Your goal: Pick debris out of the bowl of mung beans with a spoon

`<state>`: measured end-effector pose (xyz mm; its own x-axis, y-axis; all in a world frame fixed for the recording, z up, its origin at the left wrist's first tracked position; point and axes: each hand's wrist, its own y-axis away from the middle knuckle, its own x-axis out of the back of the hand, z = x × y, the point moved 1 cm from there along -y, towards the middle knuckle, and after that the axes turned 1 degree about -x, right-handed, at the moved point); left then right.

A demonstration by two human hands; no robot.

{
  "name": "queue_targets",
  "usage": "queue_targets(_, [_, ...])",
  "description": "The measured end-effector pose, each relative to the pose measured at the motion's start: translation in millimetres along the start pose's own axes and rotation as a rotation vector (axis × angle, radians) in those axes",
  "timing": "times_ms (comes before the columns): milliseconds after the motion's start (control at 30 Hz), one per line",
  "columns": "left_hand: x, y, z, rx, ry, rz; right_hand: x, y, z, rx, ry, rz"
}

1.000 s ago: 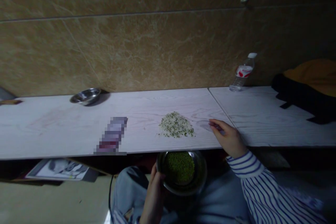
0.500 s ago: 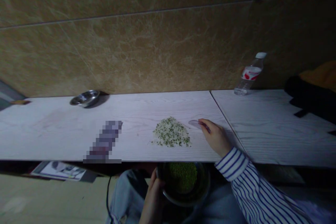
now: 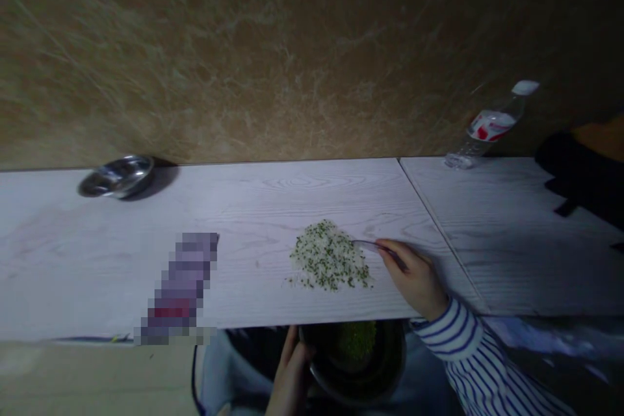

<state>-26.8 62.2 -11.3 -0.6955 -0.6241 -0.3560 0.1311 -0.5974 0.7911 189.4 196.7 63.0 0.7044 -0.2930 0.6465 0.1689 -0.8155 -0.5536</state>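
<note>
My right hand (image 3: 414, 276) grips a spoon (image 3: 366, 244) by its handle, the fingers wrapped round it. The spoon's tip is at the right edge of a pile of white grains mixed with small green beans (image 3: 331, 257), which lies on the white wood-grain table (image 3: 258, 201). Below the table's front edge, my left hand (image 3: 292, 364) clasps the left rim of a metal bowl (image 3: 358, 390). Green beans (image 3: 358, 341) lie inside this bowl, partly hidden by the table edge. The far rim is also hidden.
A shiny metal bowl (image 3: 121, 177) sits tilted at the back left, near the wall. In front of it lies a blurred-out flat object (image 3: 180, 286). A water bottle (image 3: 490, 127) stands at the back right, beside a dark bag-like item (image 3: 580, 169).
My right hand has brought the spoon to the pile's edge and turned it on its side. The view has shifted, and the table edge covers more of the held bowl.
</note>
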Motion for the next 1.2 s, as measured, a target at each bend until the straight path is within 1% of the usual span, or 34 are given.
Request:
queue_targets(67, [1.2,4.8,2.4,-0.049,-0.001,-0.048,-3.3,0.2,-0.2,-0.015,-0.018,0.005])
queue_targets(133, [2.2,8.0,3.2,-0.143,-0.021,-0.131,-5.8,0.2,0.7,-0.032,-0.041,-0.009])
queue_targets(200, [4.2,11.3,1.5,-0.212,-0.062,-0.161,-7.0,0.2,1.8,-0.053,-0.068,-0.02])
queue_targets(300, [8.2,20.2,-3.3,-0.34,-0.046,-0.252,-7.7,0.2,1.8,-0.052,-0.119,-0.02])
queue_targets(433, [15.7,32.3,-9.0,-0.383,-0.015,-0.221,-8.5,-0.5,-0.9,-0.004,-0.147,-0.016])
queue_targets(500, [17.1,34.7,-9.8,-0.409,-0.038,-0.239,-9.2,-0.9,-2.0,0.015,-0.157,-0.005])
queue_targets(600, [14.3,33.4,-10.8,-0.408,-0.067,-0.234,-10.1,-0.2,-3.4,0.029,-0.163,0.009])
queue_targets(767, [1.0,27.4,-16.3,-0.396,-0.092,-0.276,-9.4,6.5,-10.7,0.029,-0.15,0.016])
queue_targets(933, [-8.1,23.8,-21.4,-0.347,-0.102,-0.299,-4.5,14.3,-18.7,0.022,-0.128,0.021])
queue_targets(1033, [-12.1,25.6,-20.8,-0.327,-0.084,-0.342,2.6,16.0,-16.4,-0.009,-0.095,0.038])
queue_targets(1200, [-16.1,28.9,-18.5,-0.282,-0.003,-0.361,13.5,17.6,-5.1,-0.069,-0.03,0.058])
